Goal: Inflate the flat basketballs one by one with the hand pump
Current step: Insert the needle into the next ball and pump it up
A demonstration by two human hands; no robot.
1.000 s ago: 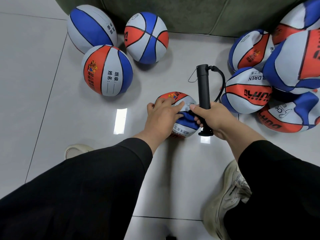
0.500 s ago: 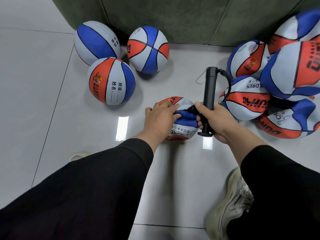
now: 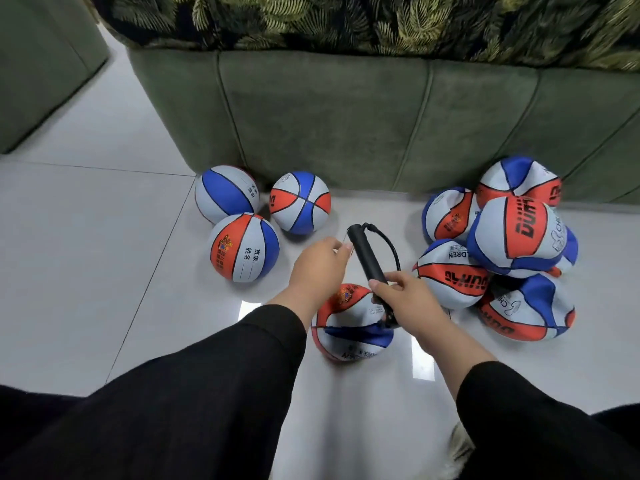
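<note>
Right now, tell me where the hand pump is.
Head view, centre: the black hand pump is gripped low by the right hand, tilted above the flat basketball, with the left hand at its top.

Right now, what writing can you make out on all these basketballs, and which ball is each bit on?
"班级:" and "姓名:" on the round red, grey and blue ball on the left.
"DUHHA"-like brand, upside down, uncertain, on the flat ball beside the pump.
"LDREN", partly hidden, on that same ball.
"CH", cut off, on the top flat ball of the pile.
Print on the ball being inflated: too small to read.
</note>
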